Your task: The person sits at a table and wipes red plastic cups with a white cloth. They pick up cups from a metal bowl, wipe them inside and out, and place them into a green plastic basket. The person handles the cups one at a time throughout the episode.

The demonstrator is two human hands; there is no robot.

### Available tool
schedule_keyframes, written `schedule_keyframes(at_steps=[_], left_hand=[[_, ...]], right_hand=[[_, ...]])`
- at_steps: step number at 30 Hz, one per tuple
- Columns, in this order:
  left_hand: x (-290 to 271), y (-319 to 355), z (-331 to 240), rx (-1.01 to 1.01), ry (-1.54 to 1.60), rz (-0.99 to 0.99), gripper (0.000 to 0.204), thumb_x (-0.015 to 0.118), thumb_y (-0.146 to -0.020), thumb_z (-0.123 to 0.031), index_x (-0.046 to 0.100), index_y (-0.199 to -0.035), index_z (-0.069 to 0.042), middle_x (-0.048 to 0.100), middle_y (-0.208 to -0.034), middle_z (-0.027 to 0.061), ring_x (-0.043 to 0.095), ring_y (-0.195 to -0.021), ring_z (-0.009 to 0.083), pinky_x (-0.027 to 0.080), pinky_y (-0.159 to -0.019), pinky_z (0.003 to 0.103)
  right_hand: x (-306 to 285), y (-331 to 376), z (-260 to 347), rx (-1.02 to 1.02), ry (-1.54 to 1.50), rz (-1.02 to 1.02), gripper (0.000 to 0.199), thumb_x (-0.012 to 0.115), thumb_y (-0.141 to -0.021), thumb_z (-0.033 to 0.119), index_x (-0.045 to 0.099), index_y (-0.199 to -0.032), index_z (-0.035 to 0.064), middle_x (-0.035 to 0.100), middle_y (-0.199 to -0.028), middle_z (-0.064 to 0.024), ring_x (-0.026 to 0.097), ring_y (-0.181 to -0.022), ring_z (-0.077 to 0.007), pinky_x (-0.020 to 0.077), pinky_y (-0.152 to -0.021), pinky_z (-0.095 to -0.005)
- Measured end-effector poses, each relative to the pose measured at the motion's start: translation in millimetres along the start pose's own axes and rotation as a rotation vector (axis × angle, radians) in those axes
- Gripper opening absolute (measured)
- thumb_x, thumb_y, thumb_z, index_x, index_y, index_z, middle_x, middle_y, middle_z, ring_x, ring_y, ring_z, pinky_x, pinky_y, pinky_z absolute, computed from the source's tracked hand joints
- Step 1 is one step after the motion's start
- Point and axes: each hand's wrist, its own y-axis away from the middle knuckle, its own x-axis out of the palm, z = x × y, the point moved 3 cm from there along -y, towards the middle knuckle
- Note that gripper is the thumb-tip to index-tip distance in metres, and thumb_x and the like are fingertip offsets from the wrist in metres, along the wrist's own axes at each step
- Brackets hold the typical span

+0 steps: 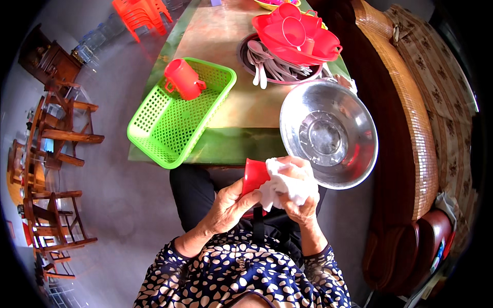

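Observation:
Between my hands, just off the table's near edge, is a red plastic cup (253, 175), tilted on its side. My left hand (229, 206) is closed round the cup's left side. A crumpled white cloth (285, 184) is bunched in my right hand (303, 208) and pressed against the cup, covering its right end. Ahead on the left stands a green plastic basket (149, 123) with red cups (185, 79) at its far end. A shiny metal basin (354, 138) sits to the right, close beyond my right hand.
At the far right, a red colander (267, 38) with red cups rests over a bowl holding several spoons (259, 56). The table (226, 146) spans the front. A wooden bench (390, 102) runs along the right. Wooden chairs (67, 136) and stacked red stools (139, 18) are on the left.

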Motion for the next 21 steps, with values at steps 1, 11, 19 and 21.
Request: schedule_keyframes(at_steps=[1,11,19,21], left_hand=[[-0.2,0.5,-0.4,0.044,-0.046,0.001,0.035,0.056,-0.093,-0.016,0.050,-0.125,-0.002,0.062,-0.102,0.0029,0.056,-0.091,0.0084,0.046,-0.079,0.023],[9.7,1.7,-2.0,0.267,-0.225,0.142,0.026,0.059,-0.090,-0.009,0.056,-0.114,0.001,0.053,-0.107,0.0116,0.055,-0.098,0.0239,0.044,-0.085,0.030],[3.5,-3.2,-6.0,0.370,-0.283,0.086,0.028,0.059,-0.090,-0.022,0.058,-0.108,0.000,0.052,-0.103,0.0121,0.054,-0.093,0.0269,0.044,-0.083,0.034],[7.0,-3.7,-11.3,0.377,-0.257,0.075,0.022,0.059,-0.089,-0.019,0.060,-0.103,-0.001,0.053,-0.102,0.0130,0.054,-0.091,0.0281,0.044,-0.083,0.034]], right_hand=[[3.0,1.9,1.3,-0.007,0.017,-0.008,0.038,0.071,-0.066,0.009,0.061,-0.102,0.0041,0.057,-0.109,-0.0207,0.058,-0.093,-0.0350,0.0488,-0.079,-0.0409],[-6.9,-6.0,-10.3,0.409,-0.245,0.103,0.028,0.055,-0.073,0.001,0.062,-0.100,0.0002,0.062,-0.095,-0.0146,0.061,-0.086,-0.0276,0.0486,-0.075,-0.0346],[4.7,-5.3,26.4,-0.200,0.283,0.153,0.047,0.070,-0.063,0.022,0.063,-0.105,0.0043,0.058,-0.107,-0.0122,0.054,-0.098,-0.0360,0.0439,-0.085,-0.0461],[9.8,0.5,30.2,-0.269,0.319,0.115,0.042,0.069,-0.064,0.018,0.063,-0.104,0.0054,0.059,-0.108,-0.0109,0.054,-0.099,-0.0341,0.0441,-0.086,-0.0449]])
